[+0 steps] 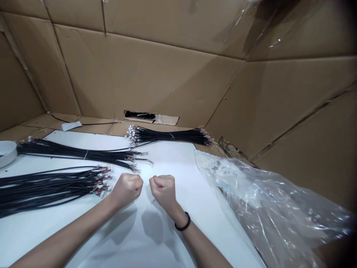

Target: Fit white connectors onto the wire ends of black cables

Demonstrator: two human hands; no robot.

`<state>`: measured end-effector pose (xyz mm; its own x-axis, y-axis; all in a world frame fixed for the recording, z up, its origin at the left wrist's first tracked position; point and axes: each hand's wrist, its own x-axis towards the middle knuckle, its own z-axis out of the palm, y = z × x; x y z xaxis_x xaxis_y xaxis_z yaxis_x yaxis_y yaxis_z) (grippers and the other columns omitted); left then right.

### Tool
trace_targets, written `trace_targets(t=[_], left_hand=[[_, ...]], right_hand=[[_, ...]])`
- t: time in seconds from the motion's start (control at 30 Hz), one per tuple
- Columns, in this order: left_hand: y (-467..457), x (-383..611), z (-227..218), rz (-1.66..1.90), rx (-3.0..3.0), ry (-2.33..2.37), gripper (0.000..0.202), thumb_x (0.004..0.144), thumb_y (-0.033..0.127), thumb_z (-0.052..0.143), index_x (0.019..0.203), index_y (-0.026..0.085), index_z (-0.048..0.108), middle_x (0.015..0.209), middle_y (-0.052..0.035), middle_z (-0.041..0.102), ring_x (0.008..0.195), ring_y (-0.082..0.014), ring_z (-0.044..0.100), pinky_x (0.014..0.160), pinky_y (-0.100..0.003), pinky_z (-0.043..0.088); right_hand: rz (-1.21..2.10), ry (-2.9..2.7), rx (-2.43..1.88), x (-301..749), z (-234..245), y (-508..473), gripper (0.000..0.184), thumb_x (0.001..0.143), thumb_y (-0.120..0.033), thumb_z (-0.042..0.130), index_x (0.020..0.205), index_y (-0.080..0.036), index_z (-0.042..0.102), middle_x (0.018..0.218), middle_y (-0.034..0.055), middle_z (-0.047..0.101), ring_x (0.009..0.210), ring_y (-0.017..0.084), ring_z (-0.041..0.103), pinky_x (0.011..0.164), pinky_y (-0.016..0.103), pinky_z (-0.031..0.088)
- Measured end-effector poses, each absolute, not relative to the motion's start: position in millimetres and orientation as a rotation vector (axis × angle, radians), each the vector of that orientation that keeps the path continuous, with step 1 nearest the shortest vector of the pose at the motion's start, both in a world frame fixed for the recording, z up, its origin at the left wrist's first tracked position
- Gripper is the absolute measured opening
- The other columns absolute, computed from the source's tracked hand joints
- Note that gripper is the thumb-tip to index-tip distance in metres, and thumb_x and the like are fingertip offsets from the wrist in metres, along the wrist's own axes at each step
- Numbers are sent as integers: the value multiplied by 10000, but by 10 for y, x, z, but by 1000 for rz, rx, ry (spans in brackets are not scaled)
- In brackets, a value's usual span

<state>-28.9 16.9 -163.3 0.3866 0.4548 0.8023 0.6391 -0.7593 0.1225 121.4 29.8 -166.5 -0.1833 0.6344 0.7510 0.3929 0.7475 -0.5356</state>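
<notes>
My left hand [127, 188] and my right hand [163, 190] are both curled into fists, side by side a little above the white table [156, 238]. Nothing shows inside either fist. A black band circles my right wrist. Just left of my left hand lies a bundle of black wire harnesses [50, 186] with small connectors at its near end. A second bundle [78, 153] lies behind it, and a third bundle [170, 136] lies across the far edge of the table.
A crumpled clear plastic bag [267, 208] covers the right side of the table. A white round dish [7, 152] sits at the left edge. Cardboard walls [156, 74] enclose the space on all sides.
</notes>
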Motion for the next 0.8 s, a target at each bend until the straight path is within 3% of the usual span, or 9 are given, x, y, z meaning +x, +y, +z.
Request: trace_targets(t=[0.17, 0.23, 0.3, 0.37, 0.43, 0.53, 0.6, 0.7, 0.8], left_hand=[[163, -262, -1670, -1383, -2390, -1019, 428, 868, 25, 415, 485, 199, 340, 430, 61, 312, 378, -94, 293, 432, -270, 232], [157, -258, -1670, -1421, -2362, -1078, 397, 869, 67, 453, 507, 206, 367, 463, 55, 332, 404, -100, 326, 428, -262, 252], [147, -259, -1648, -1439, -2348, -1143, 257, 843, 103, 503, 601, 189, 485, 567, 17, 458, 480, -110, 434, 456, -241, 339], [138, -263, -1608, -1445, -2334, -1207, 89, 809, 119, 543, 866, 130, 610, 876, -103, 602, 702, -153, 587, 579, -248, 466], [131, -269, -1564, -1395, -2290, -1281, 391, 783, 144, 582, 1172, 101, 573, 1274, -231, 487, 1084, -273, 579, 802, -347, 520], [133, -277, -1520, -1209, -2189, -1367, 525, 749, 226, 647, 1264, 180, 552, 1477, -223, 307, 1359, -434, 320, 1024, -595, 358], [143, -283, -1513, -1141, -2149, -1364, 425, 732, 258, 664, 1147, 192, 607, 1413, -202, 424, 1306, -440, 396, 1030, -634, 318], [163, -294, -1523, -1189, -2137, -1327, 237, 724, 241, 658, 931, 139, 603, 1024, -154, 641, 956, -306, 625, 820, -420, 499], [174, -309, -1540, -1275, -2109, -1276, 157, 747, 243, 658, 716, 168, 523, 651, -19, 542, 587, -172, 548, 510, -274, 406]], right_hand=[[229, -1804, -832, 1217, -1702, 335, 420, 795, -105, 413, 530, -208, 104, 486, -64, 92, 393, 69, 152, 409, 240, 182], [221, -1800, -870, 1229, -1689, 346, 354, 777, -113, 461, 509, -215, 254, 475, -65, 215, 405, 82, 264, 414, 227, 257], [227, -1802, -899, 1251, -1663, 360, 74, 740, -137, 520, 698, -197, 524, 622, -11, 490, 540, 126, 481, 458, 224, 388], [181, -1817, -937, 1280, -1637, 381, 404, 722, -169, 561, 1126, -175, 558, 1055, 108, 603, 918, 214, 605, 646, 288, 531], [49, -1853, -1000, 1308, -1619, 406, 676, 721, -212, 598, 1368, -192, 404, 1401, 169, 406, 1287, 315, 426, 932, 455, 491], [-172, -1906, -1124, 1333, -1612, 431, 741, 704, -280, 661, 1391, -220, 391, 1518, 169, 233, 1417, 431, 168, 1063, 657, 257], [-252, -1888, -1157, 1331, -1615, 431, 665, 685, -295, 678, 1306, -213, 453, 1459, 174, 328, 1385, 441, 229, 1041, 667, 252], [-316, -1765, -1109, 1319, -1619, 420, 422, 669, -295, 674, 1031, -174, 493, 1050, 130, 555, 1070, 336, 523, 905, 529, 411], [-356, -1681, -1056, 1315, -1626, 414, 284, 724, -285, 667, 765, -220, 393, 686, -8, 432, 664, 194, 466, 640, 343, 400]])
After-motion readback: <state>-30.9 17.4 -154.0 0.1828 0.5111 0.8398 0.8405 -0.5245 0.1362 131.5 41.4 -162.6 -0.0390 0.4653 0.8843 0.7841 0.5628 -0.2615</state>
